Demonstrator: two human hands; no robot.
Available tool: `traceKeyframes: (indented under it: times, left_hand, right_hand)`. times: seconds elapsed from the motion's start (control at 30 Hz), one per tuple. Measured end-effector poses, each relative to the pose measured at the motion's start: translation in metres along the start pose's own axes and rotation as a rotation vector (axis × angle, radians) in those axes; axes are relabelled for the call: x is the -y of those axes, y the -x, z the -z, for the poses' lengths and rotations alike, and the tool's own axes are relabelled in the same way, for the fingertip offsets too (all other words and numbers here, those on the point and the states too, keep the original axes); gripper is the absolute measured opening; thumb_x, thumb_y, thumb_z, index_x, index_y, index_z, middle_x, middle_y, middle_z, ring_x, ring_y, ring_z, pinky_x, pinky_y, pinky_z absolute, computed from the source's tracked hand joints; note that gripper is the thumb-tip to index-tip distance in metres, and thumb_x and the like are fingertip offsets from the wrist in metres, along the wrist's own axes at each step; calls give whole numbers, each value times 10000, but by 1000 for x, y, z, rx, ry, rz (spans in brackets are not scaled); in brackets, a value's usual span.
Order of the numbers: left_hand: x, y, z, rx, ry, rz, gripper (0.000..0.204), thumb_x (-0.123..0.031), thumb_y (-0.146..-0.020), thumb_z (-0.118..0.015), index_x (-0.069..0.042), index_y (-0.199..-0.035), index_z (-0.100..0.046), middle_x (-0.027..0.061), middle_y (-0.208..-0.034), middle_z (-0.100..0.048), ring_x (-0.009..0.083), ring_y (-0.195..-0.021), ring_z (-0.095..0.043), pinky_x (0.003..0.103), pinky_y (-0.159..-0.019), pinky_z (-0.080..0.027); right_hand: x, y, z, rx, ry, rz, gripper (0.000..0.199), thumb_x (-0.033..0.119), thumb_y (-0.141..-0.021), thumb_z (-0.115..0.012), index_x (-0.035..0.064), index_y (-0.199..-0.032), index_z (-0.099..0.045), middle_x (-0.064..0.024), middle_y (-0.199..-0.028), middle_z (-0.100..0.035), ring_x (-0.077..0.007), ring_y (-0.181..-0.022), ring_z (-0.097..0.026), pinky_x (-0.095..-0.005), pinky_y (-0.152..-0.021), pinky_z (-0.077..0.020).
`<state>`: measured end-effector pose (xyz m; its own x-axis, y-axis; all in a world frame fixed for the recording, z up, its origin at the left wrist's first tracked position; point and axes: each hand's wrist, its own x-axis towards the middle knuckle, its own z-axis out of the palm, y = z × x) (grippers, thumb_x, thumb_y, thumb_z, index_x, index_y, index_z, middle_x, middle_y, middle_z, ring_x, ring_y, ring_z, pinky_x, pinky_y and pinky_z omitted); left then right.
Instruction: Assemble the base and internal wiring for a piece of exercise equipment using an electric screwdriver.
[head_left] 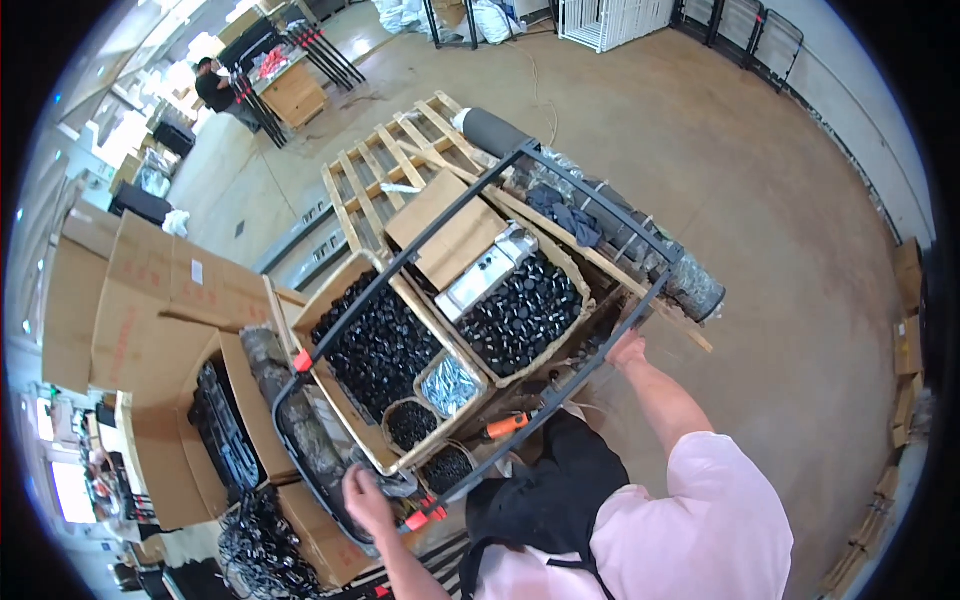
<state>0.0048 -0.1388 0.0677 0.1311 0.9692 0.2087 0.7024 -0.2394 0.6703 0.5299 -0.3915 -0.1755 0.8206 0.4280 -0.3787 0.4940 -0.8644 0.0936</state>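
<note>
A dark grey tubular metal frame point(345, 338) with red clips slants across the bins in front of me. My right hand point(627, 347) is closed around its tube near the right corner, the fingers partly hidden. By the frame's rounded near-left end is my left hand point(368, 502), beside a red clip point(426, 515); whether its fingers grip the tube is unclear. Beneath the frame, two cardboard-lined bins hold black plastic pieces point(375, 340) and more black pieces point(520, 315). Silver screws point(449, 386) fill a small container, with small black parts point(410, 425) next to it.
An orange-handled tool point(507, 426) lies by my apron. Left stands a large open carton point(180, 400) with black parts; tangled black pieces point(262, 545) lie nearby. Beyond are a wooden pallet point(365, 175) and wrapped rolls point(690, 285). Another person point(215, 90) works at the far left.
</note>
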Motion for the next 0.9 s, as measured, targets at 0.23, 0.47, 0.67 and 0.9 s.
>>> traceKeyframes:
  times: [0.23,0.47,0.67,0.9]
  left_hand:
    - [-129,21,-113,595,173,-189,348,-113,-1043,-600,-62,-1385,-635,162,-1040,-760,254,-933,-756,374,-821,-587]
    - [-234,11,-188,843,283,-431,323,-136,-1028,-654,-40,-1335,-676,161,-1139,-756,268,-1011,-751,367,-890,-583]
    - [-340,34,-284,1132,528,-467,362,-241,-1055,-646,-16,-1338,-667,155,-1187,-761,230,-1064,-736,344,-964,-562]
    - [-477,67,-348,1496,881,-446,476,-352,-1124,-567,14,-1425,-610,111,-1255,-709,191,-1190,-653,361,-1054,-512]
  right_hand:
    - [-30,-34,-33,212,-44,121,277,255,-890,-699,172,-1130,-808,-121,-1275,-753,-275,-1153,-745,-392,-896,-628]
    - [-85,88,112,-166,-339,204,367,233,-814,-712,-30,-1071,-692,-248,-1086,-747,-377,-1058,-735,-483,-880,-611]
    - [-174,161,177,42,-363,178,433,256,-846,-689,-35,-1165,-643,-284,-926,-736,-432,-949,-743,-540,-847,-586]
    - [-188,174,339,-18,-707,124,366,311,-892,-671,5,-1087,-716,-284,-942,-729,-458,-928,-720,-520,-831,-571]
